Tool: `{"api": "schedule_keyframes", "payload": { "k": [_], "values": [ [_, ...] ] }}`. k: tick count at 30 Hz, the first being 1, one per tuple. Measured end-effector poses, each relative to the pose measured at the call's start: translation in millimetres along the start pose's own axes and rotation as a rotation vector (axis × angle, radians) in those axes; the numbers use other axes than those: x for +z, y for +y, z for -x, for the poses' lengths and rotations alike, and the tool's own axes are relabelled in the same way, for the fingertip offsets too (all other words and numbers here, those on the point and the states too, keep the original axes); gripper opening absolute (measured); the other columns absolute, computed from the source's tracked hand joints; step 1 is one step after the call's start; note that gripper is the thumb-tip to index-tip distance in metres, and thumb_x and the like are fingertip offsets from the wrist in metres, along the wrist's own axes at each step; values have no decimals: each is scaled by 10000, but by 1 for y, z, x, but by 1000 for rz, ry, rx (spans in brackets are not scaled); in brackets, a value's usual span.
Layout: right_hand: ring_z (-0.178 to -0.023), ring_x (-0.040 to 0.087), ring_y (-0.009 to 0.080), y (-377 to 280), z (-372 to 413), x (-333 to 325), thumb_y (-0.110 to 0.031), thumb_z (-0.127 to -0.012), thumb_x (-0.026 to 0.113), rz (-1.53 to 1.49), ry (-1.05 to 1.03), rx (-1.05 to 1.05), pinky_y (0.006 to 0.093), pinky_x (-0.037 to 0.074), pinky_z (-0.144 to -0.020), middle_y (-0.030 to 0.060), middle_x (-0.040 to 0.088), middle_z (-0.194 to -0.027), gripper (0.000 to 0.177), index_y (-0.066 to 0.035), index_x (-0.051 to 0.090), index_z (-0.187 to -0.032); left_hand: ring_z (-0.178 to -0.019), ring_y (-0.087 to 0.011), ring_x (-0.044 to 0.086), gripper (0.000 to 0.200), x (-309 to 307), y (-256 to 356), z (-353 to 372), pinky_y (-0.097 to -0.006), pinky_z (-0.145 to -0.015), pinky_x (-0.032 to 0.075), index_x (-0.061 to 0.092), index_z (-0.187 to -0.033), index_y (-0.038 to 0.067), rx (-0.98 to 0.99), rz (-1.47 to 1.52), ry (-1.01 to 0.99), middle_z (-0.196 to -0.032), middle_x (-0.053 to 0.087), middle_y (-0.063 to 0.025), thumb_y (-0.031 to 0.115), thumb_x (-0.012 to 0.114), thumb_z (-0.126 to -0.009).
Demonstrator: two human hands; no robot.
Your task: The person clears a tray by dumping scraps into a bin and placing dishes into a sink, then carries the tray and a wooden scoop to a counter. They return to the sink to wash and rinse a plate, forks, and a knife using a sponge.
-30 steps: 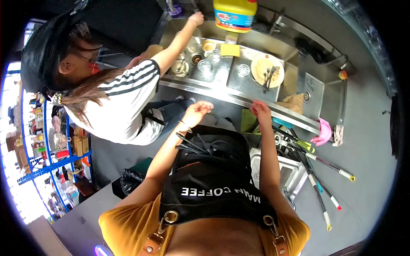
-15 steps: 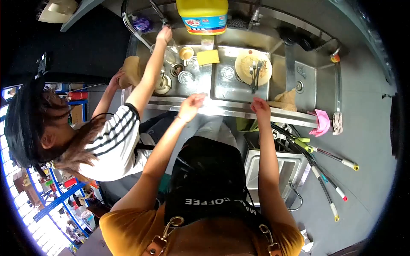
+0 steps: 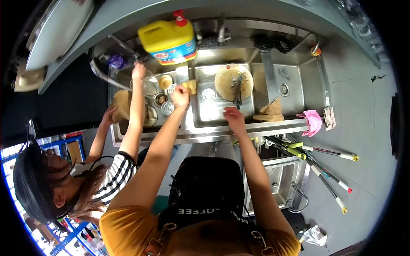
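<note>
My left hand (image 3: 181,96) reaches over the divider between the left and middle basins, its fingers closed on the edge of a yellow sponge (image 3: 191,86). Over the front of the middle basin (image 3: 205,116) is my right hand (image 3: 232,114), fingers apart and holding nothing. A round plate (image 3: 222,83) with food scraps, a fork and a knife (image 3: 238,90) lies beyond it. The left basin holds a cup (image 3: 165,81) and a clear glass (image 3: 167,108).
At the left, a co-worker (image 3: 134,119) reaches to the faucet and holds a brown cloth (image 3: 121,104). A yellow jug (image 3: 168,42) stands behind the basins. Brown cloth (image 3: 270,112) and pink cloth (image 3: 312,122) lie right. A shelf (image 3: 141,19) overhangs the sink.
My left hand has moved forward to the sponge and taken hold of it. My right hand has shifted left over the middle basin. The camera view has shifted, bringing the shelf into sight.
</note>
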State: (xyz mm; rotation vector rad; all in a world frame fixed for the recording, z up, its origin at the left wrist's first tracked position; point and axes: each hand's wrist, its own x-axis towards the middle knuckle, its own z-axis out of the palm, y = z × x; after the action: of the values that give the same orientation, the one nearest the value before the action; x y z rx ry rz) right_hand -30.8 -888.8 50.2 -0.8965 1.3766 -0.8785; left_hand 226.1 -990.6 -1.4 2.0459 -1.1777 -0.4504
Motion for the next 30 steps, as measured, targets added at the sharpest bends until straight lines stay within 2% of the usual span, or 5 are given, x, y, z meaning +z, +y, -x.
{"api": "schedule_keyframes", "payload": {
  "k": [4,13,15,20,30],
  "values": [
    [-1253,382,249,10,-51,2,-369,-599,880,-257,26,147,349,395,-981,173,321,-1389,1183,-63,111,-1443,-608,-43,362,309,8,45,66,-185,-591,364,446,-725,105,-63,703,-673,-657,381,87,-100,677,-740],
    [-745,651,231,76,-94,-128,-81,-781,708,276,504,-130,327,512,-688,129,667,-810,184,-21,626,-935,-844,-167,640,231,184,56,121,-309,-709,511,603,-1061,121,-697,576,-829,-928,672,-45,285,617,-900],
    [-665,612,196,82,-101,-145,-137,-888,621,110,569,-94,325,501,-613,105,642,-844,144,-10,577,-942,-851,-241,632,268,258,4,122,-322,-762,507,627,-960,81,-156,77,-661,-980,657,-68,315,669,-835],
    [-880,615,278,51,-95,-140,-11,-839,585,375,451,-108,340,484,-741,157,599,-969,309,-28,420,-1101,-1087,-268,552,444,302,54,118,-386,-860,477,661,-1019,114,-184,-591,-688,-1036,661,-107,480,655,-769],
    [-785,585,130,53,-128,-125,-153,-844,702,-517,197,43,267,495,-670,26,591,-971,341,-70,490,-1097,-817,-285,661,253,302,12,112,-382,-735,528,602,-968,54,-32,-322,-690,-913,680,-166,291,529,-919]
  ]
}}
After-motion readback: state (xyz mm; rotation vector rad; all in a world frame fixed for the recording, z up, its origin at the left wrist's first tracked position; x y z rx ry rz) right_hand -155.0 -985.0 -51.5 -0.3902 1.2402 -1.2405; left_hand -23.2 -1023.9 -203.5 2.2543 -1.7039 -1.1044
